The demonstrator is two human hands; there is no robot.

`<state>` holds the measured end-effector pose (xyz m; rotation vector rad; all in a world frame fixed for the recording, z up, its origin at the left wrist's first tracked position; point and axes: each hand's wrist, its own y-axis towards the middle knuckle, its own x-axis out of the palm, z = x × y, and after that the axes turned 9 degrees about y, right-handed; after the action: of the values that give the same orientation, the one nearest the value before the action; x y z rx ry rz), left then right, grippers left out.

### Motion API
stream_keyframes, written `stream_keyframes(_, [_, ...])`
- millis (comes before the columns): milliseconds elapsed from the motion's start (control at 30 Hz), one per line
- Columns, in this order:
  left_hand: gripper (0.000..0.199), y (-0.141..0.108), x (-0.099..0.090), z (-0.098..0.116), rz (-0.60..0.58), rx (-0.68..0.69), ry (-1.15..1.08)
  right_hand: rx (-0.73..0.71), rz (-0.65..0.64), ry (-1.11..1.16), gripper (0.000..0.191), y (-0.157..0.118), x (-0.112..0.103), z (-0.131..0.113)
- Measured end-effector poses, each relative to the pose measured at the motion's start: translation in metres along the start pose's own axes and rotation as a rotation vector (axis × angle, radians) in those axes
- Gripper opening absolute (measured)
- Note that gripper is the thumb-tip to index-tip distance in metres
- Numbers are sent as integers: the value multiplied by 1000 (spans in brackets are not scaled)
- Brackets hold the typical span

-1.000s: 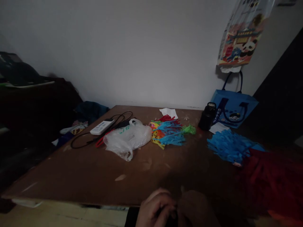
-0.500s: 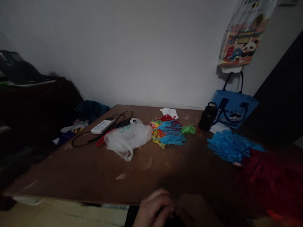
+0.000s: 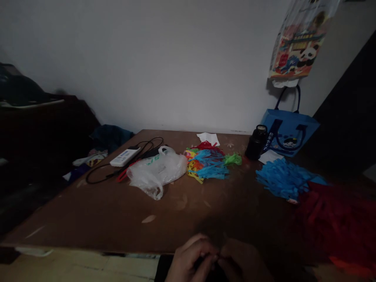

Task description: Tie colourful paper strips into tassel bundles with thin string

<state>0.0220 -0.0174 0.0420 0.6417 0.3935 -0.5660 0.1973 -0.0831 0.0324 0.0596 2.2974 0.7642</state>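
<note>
At the table's front edge, my left hand (image 3: 192, 258) is closed, thumb and fingers pinched together. My right hand (image 3: 242, 258) meets it fingertip to fingertip, also curled, in deep shadow. Whatever lies between the fingertips is too small and dark to make out. Beyond them on the brown table (image 3: 176, 207) lies a pile of blue, yellow and red paper strips (image 3: 210, 162) with a green bunch (image 3: 233, 158) beside it. To the right sit a heap of blue strips (image 3: 282, 178) and a large dark red heap (image 3: 337, 219).
A crumpled white plastic bag (image 3: 158, 170) lies left of the strips, near a white power strip (image 3: 125, 156) and black cable. A black bottle (image 3: 256, 143) and a blue tote bag (image 3: 289, 133) stand at the back right. A panda-print tissue pack (image 3: 296, 51) hangs above.
The view has shifted slightly. My right hand shows a bit more clearly and its fingers have moved a little at the left fingertips; both hands stay together at the table edge.
</note>
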Motion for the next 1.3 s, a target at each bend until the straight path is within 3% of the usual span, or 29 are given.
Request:
stream_keyframes(100, [15,0,1,-2,-42,-107,-61,130,-46,101,22,-5,3,6])
stream_keyframes(167, [18,-3,5,-5,-63,-277,-193,150,-43,101,12,-8,4,8])
stream_keyframes(300, [31,-7,13,-10,-95,-583,-529,9,67,-41,14,-7,2,5])
stream_keyframes(400, [39,-4,14,-9,-89,-652,-663,-145,126,-110,17,-5,0,2])
stream_keyframes(467, [40,-2,14,-6,-87,-665,-680,-151,140,-118,23,-5,-1,1])
stream_keyframes(667, [38,-4,16,-7,-59,-648,-652,-172,140,-100,29,-4,3,1])
stream_keyframes(867, [38,-9,13,-9,-97,-611,-592,-27,77,15,26,1,-1,-2])
stream_keyframes(967, [33,-12,12,-9,-69,-568,-511,-40,120,11,27,4,-4,-4])
stream_keyframes(1100, [16,-14,15,-11,-55,-457,-348,-86,146,-31,30,1,-3,-3])
stream_keyframes(1300, [13,-10,11,-7,-9,-198,4,133,-8,138,11,-11,0,3])
